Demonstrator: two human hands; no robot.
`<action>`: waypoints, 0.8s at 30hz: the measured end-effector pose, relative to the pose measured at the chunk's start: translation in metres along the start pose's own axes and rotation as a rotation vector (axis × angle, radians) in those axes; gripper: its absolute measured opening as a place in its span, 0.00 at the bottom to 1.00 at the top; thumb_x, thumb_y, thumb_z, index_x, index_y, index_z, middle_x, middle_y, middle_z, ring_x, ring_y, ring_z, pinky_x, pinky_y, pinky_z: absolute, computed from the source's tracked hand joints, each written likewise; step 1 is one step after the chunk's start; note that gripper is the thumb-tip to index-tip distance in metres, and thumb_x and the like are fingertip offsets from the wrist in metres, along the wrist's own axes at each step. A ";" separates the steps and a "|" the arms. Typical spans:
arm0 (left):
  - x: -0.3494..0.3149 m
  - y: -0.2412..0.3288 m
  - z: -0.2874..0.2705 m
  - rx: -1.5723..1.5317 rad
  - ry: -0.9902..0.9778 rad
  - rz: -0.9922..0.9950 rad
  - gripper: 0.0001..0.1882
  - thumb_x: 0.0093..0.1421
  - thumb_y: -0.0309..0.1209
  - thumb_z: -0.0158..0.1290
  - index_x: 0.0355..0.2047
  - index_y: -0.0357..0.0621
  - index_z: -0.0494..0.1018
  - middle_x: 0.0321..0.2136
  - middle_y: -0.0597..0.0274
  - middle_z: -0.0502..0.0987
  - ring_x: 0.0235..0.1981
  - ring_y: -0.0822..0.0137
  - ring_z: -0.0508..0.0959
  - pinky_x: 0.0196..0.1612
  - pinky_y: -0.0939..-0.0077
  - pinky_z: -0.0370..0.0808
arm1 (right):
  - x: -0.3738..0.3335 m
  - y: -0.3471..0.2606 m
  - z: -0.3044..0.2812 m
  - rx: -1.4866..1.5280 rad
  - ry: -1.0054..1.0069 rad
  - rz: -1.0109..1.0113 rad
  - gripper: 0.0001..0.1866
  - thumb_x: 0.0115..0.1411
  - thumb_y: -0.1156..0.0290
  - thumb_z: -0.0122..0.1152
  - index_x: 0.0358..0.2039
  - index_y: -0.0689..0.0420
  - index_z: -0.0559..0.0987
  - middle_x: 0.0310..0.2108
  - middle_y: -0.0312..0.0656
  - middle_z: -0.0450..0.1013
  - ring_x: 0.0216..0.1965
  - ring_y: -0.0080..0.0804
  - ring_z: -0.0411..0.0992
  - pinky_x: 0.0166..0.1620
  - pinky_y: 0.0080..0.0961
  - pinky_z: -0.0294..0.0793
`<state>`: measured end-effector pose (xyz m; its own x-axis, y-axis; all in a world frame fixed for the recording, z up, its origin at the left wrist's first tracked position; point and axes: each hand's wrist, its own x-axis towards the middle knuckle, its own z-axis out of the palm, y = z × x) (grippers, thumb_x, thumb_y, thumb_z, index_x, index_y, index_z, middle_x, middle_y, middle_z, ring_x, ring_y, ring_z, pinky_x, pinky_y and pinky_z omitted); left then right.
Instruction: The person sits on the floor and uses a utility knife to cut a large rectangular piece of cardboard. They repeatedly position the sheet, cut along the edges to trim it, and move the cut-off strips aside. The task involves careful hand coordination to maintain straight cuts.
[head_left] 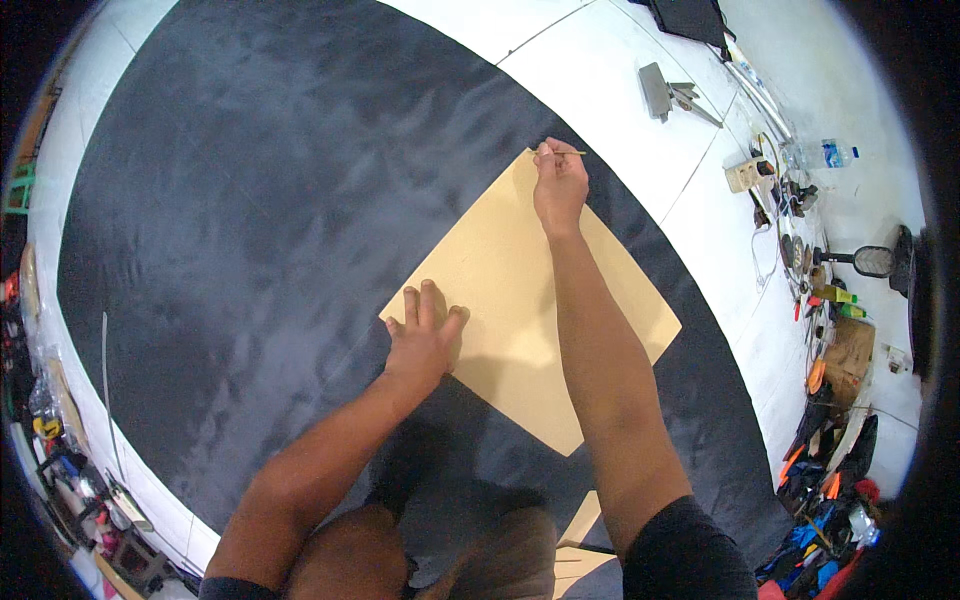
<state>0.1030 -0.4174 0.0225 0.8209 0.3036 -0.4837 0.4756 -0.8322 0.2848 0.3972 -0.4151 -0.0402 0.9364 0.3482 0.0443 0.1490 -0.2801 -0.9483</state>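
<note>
A large sheet of black fabric (pixel 220 190) is spread on the white floor under my arms. On it lies a tan card pattern piece (pixel 490 260), four-sided with one slightly curved edge. My left hand (pixel 425 335) presses flat near the card's left corner, fingers spread. At the far corner my right hand (pixel 560 188) pinches a thin, pencil-like stick (pixel 572 152), which points to the right. Whether its tip touches the fabric or the card I cannot tell.
More tan card pieces (pixel 575 562) lie by my knees. Scissors (pixel 690 97) and a grey block (pixel 655 92) rest on the floor at the far right. Along the right wall are a plastic bottle (pixel 838 153), a cardboard box (pixel 850 350) and piled items. Clutter lines the left side.
</note>
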 end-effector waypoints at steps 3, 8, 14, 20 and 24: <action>0.000 -0.001 0.000 -0.004 0.005 0.010 0.37 0.55 0.33 0.64 0.64 0.58 0.62 0.69 0.28 0.47 0.70 0.26 0.52 0.54 0.20 0.72 | 0.002 0.002 -0.002 -0.052 0.018 0.000 0.12 0.69 0.67 0.61 0.45 0.63 0.80 0.33 0.44 0.83 0.37 0.28 0.82 0.44 0.25 0.79; 0.001 0.002 -0.005 0.010 -0.033 -0.004 0.41 0.53 0.34 0.67 0.65 0.58 0.61 0.70 0.28 0.45 0.70 0.26 0.51 0.55 0.22 0.73 | 0.003 -0.002 -0.004 -0.085 0.025 0.026 0.11 0.69 0.66 0.61 0.44 0.61 0.81 0.34 0.43 0.83 0.36 0.28 0.83 0.43 0.26 0.80; 0.001 0.002 -0.009 0.019 -0.049 0.002 0.42 0.51 0.36 0.69 0.65 0.57 0.61 0.70 0.28 0.46 0.70 0.26 0.51 0.55 0.24 0.74 | 0.003 -0.008 -0.005 -0.245 -0.043 0.040 0.14 0.71 0.63 0.59 0.46 0.60 0.81 0.38 0.43 0.84 0.41 0.27 0.83 0.46 0.25 0.80; 0.003 0.004 -0.006 0.031 -0.016 0.008 0.39 0.53 0.36 0.67 0.64 0.58 0.62 0.69 0.28 0.48 0.70 0.26 0.52 0.53 0.23 0.75 | 0.004 -0.008 -0.009 -0.368 -0.055 -0.046 0.12 0.70 0.64 0.57 0.44 0.60 0.81 0.37 0.47 0.83 0.40 0.37 0.83 0.46 0.32 0.79; 0.002 0.000 0.005 0.043 0.031 -0.005 0.36 0.55 0.35 0.64 0.64 0.60 0.63 0.69 0.28 0.49 0.70 0.26 0.53 0.52 0.23 0.75 | -0.012 -0.003 -0.030 -0.459 -0.034 -0.074 0.09 0.68 0.68 0.57 0.43 0.59 0.80 0.39 0.51 0.81 0.41 0.49 0.80 0.45 0.40 0.78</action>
<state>0.1033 -0.4190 0.0171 0.8285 0.3212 -0.4588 0.4661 -0.8496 0.2469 0.3954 -0.4451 -0.0288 0.9080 0.4094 0.0893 0.3479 -0.6178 -0.7052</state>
